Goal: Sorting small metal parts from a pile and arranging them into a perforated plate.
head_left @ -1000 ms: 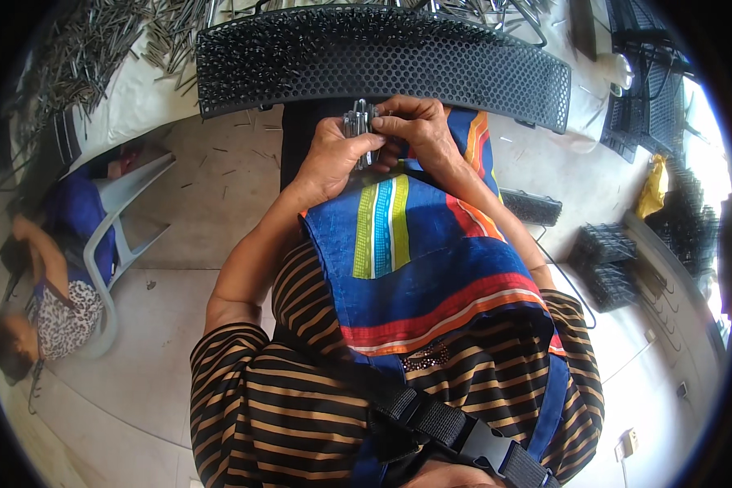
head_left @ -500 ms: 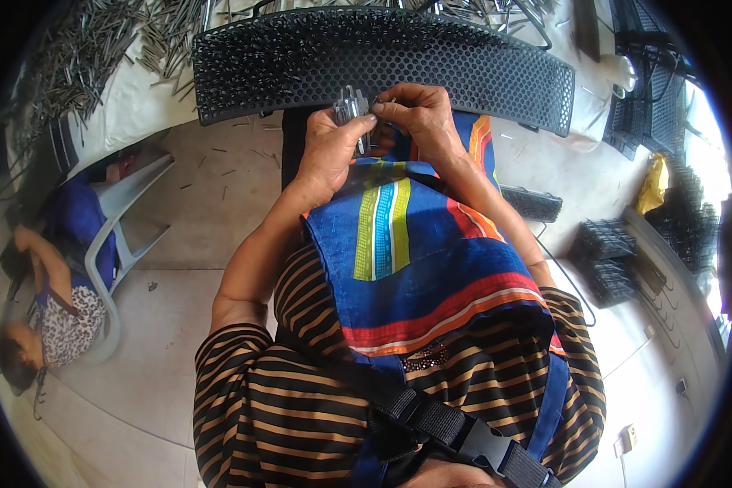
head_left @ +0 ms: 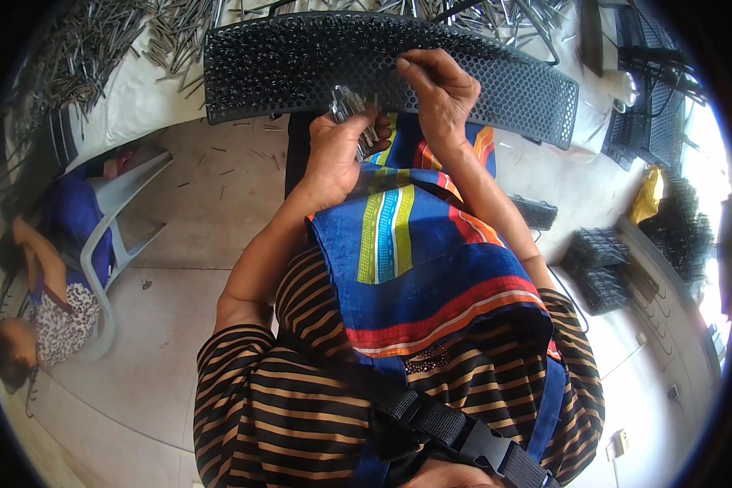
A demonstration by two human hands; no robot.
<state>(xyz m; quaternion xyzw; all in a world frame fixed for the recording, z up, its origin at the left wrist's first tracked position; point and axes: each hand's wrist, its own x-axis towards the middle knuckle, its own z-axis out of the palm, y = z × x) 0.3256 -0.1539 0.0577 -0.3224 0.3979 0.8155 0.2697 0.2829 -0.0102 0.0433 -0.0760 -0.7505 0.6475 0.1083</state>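
My left hand (head_left: 334, 149) is closed round a bundle of short, shiny metal rods (head_left: 350, 107), their ends sticking up past the thumb. Over the long black rack with round holes (head_left: 496, 91) is my right hand (head_left: 443, 89), thumb and forefinger pinched together at the border between filled and bare holes. Whatever sits in that pinch is too small to make out. Rods like these stand upright (head_left: 276, 61) in the rack's left part and along its far side; the right part shows bare holes.
Loose metal rods (head_left: 73, 65) lie heaped on the white-covered table (head_left: 138, 114), left and behind the rack. A person (head_left: 61, 309) sits in a pale plastic chair (head_left: 102, 268) at the left. Dark racks (head_left: 598, 268) are stacked on the floor at right, near a yellow bag (head_left: 648, 195).
My right hand has left the bundle and moved up and right, over the rack. The left hand still holds the bundle, now tilted a little. The whole view has shifted slightly.
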